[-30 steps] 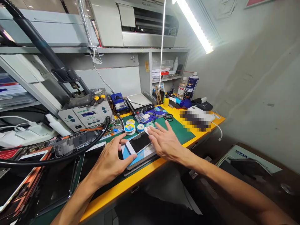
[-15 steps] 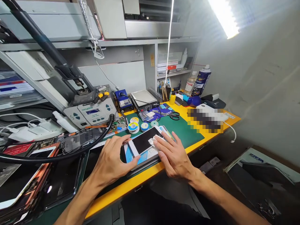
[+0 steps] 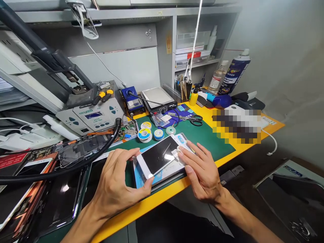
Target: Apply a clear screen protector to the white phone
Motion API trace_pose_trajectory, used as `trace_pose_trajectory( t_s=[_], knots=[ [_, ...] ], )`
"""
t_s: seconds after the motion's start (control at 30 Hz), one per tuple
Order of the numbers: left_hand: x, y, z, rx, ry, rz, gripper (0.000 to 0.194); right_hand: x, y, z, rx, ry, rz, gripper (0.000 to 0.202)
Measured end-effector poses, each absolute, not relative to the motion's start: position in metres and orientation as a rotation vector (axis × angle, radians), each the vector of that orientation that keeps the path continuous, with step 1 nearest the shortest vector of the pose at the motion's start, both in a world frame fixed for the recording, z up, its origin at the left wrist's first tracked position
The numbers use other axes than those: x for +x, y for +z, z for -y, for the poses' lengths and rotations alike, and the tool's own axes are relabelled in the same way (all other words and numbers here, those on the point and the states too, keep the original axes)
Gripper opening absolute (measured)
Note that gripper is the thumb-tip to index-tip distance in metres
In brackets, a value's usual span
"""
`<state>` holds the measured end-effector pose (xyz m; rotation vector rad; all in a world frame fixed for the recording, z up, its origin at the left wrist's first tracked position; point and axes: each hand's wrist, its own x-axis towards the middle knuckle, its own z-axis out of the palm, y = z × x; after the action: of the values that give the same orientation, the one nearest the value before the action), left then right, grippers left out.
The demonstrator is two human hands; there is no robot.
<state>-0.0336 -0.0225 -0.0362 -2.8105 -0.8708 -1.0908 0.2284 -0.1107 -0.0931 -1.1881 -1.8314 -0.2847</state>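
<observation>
White smartphone lying face up with its dark screen off, catching a bit of glare and some faint scratch-like streaks. It sits at an angle, top end pointing far-right and bottom end near-left, on a blue pad near the front edge of the bench. There's a small white wipe pressed flat against the right end of the glass. Left hand pinches the near-left corner, right hand rests fingertips on the wipe.

White-framed phone with black screen, on green mat over yellow bench edge.
</observation>
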Motion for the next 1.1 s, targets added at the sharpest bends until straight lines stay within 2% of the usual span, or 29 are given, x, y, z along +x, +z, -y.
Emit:
trace_pose_trajectory(
  t_s=[1.1],
  knots=[
    [-0.0297,-0.0315,0.0279,-2.768,-1.184,0.991,0.061,0.2262,-0.0896,0.113,-1.209,-0.176,1.769,0.055]
  ],
)
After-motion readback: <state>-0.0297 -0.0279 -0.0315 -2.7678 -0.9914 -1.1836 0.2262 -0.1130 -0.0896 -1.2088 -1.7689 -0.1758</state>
